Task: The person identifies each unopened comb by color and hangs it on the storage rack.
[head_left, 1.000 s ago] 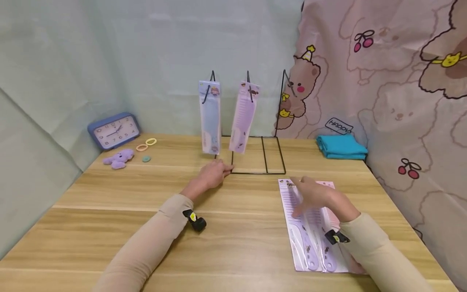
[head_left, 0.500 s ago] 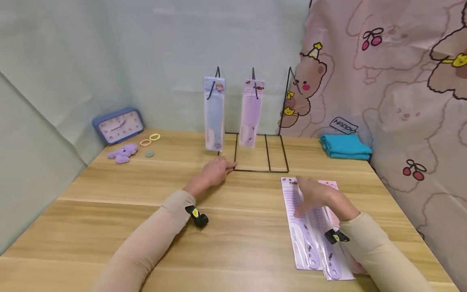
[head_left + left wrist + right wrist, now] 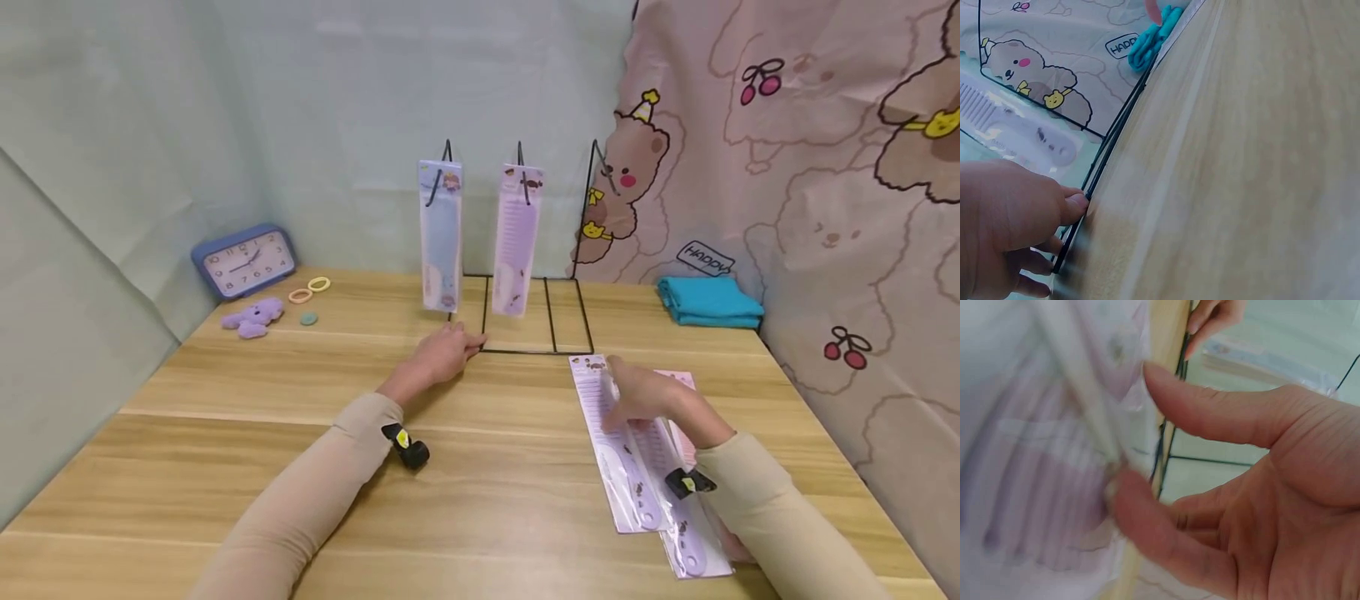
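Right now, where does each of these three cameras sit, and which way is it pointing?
Head: worn on the head, looking forward and down over the wooden table at the wire rack; both sleeved arms show.
Left wrist: low at the table surface, looking along the rack's base wire; the left hand touches it.
Right wrist: very close on the right hand pinching a packaged lilac comb, blurred.
Shared: the teal cloth appears in head and left-wrist views.

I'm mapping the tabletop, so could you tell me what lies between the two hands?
In the head view, only bare table lies between the left hand and right hand.
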`<state>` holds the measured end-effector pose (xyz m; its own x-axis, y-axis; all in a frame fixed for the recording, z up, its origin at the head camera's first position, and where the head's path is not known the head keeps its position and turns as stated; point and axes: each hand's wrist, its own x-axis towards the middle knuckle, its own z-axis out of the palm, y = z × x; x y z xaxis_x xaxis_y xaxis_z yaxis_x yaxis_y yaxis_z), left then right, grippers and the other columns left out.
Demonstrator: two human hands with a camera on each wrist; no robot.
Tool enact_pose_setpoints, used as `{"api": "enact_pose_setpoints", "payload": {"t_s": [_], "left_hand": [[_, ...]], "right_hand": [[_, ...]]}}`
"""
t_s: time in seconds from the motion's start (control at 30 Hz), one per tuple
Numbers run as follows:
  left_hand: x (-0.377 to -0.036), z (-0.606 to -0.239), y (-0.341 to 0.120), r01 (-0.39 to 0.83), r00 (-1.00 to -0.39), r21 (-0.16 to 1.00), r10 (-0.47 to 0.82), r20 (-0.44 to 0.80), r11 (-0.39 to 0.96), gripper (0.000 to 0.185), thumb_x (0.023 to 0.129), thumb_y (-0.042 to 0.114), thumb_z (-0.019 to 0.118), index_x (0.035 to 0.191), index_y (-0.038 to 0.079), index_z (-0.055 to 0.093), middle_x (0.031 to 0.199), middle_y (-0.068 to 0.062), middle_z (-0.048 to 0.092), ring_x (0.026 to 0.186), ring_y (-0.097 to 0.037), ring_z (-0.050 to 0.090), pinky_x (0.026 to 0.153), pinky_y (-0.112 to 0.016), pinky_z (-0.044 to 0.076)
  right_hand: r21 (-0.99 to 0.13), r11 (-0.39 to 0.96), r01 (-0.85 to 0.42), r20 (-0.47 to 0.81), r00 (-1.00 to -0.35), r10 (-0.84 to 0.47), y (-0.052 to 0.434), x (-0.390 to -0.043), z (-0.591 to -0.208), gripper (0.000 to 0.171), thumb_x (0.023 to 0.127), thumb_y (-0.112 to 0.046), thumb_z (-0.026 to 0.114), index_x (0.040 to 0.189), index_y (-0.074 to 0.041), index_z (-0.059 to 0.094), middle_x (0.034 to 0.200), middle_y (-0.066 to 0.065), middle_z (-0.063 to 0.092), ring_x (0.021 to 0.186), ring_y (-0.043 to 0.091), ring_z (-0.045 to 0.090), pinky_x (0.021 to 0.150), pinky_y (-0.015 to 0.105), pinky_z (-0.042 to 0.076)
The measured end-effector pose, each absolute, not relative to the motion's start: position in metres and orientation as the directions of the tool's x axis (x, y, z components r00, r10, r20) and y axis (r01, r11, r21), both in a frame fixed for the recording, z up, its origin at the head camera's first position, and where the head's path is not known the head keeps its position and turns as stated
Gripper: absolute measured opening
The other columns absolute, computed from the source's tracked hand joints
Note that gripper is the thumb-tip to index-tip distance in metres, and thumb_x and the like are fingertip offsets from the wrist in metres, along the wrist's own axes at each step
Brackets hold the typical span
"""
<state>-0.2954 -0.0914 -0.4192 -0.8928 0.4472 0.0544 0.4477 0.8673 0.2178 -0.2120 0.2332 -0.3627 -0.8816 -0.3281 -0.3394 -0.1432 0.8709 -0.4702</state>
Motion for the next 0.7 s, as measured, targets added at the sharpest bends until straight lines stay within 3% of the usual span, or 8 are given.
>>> {"api": "enact_pose_setpoints", "payload": {"t_s": [0.1,0.27,0.5,0.6,0.7], "left_hand": [[-0.295,-0.419,-0.091,0.449,-0.892,0.223,0.448,0.058,0.865,0.039,0.106,0.024,0.050,0.146,0.024,0.053,0.134,-0.023,0.056,0.119,-0.039,0.052,0.094,-0.054,0.049],[-0.296,-0.417,-0.090,0.464,-0.885,0.209,0.460,0.067,0.861,0.039,0.106,0.024,0.050,0.145,0.023,0.054,0.127,-0.022,0.058,0.112,-0.037,0.054,0.089,-0.052,0.051],[-0.296,-0.416,-0.090,0.471,-0.881,0.210,0.468,0.067,0.857,0.039,0.106,0.024,0.050,0.144,0.021,0.055,0.128,-0.022,0.058,0.113,-0.038,0.054,0.090,-0.052,0.050],[-0.296,-0.417,-0.090,0.470,-0.882,0.203,0.467,0.065,0.859,0.039,0.106,0.024,0.050,0.145,0.021,0.055,0.127,-0.022,0.059,0.113,-0.038,0.055,0.090,-0.052,0.050],[-0.296,-0.418,-0.091,0.471,-0.881,0.197,0.467,0.069,0.860,0.039,0.106,0.024,0.050,0.145,0.021,0.055,0.128,-0.022,0.059,0.115,-0.039,0.054,0.091,-0.053,0.050]], "right_hand": [[-0.436,0.889,-0.138,-0.341,-0.889,-0.305,0.228,-0.207,-0.360,0.120,0.074,-0.020,0.091,0.153,0.013,0.006,0.134,0.038,0.046,0.055,0.022,0.057,0.050,0.035,0.053],[-0.353,0.924,-0.149,-0.333,-0.903,-0.273,0.217,-0.199,-0.358,0.132,0.068,-0.028,0.095,0.152,0.015,0.003,0.125,0.038,0.053,0.052,0.022,0.060,0.048,0.035,0.054],[-0.310,0.938,-0.157,-0.333,-0.906,-0.262,0.211,-0.194,-0.358,0.126,0.070,-0.025,0.094,0.151,0.016,0.007,0.122,0.037,0.054,0.054,0.023,0.061,0.049,0.035,0.054],[-0.272,0.939,-0.210,-0.308,-0.905,-0.292,0.209,-0.193,-0.357,0.122,0.069,-0.026,0.094,0.149,0.018,0.013,0.122,0.036,0.056,0.073,0.031,0.067,0.066,0.042,0.058],[-0.242,0.935,-0.261,-0.274,-0.906,-0.324,0.207,-0.192,-0.358,0.123,0.066,-0.027,0.095,0.146,0.021,0.015,0.125,0.039,0.055,0.101,0.040,0.065,0.088,0.049,0.054]]}}
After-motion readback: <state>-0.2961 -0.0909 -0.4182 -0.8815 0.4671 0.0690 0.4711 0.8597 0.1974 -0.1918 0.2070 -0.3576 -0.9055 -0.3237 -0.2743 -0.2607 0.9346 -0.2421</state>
